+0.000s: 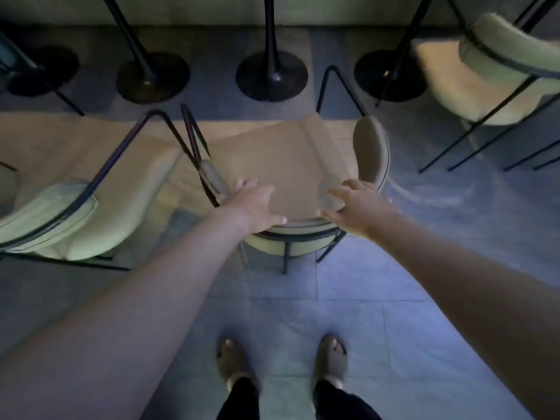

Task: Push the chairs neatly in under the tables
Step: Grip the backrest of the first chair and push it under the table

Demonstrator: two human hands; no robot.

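Dim grey floor tiles (348, 286) underfoot, with a row of black pedestal bases (271, 75) ahead, presumably the bench legs, though no bench top shows. Dead centre sits the chair (281, 159), tan padded seat and thin black metal frame, its curved backrest nearest the person. Left hand (257, 204) lies over the backrest rim, thumb along the top edge; right hand (353, 204) does the same on the other side, fingers draped and loosely curled on the padding, not clearly clamped. Looks light, judging by that wire frame: rigid legs, soft cushion. Best hold is the backrest rail, 2 hands evenly, so it slides straight. Neighbouring chair (69, 219) sits just left, another chair (497, 71) off right.
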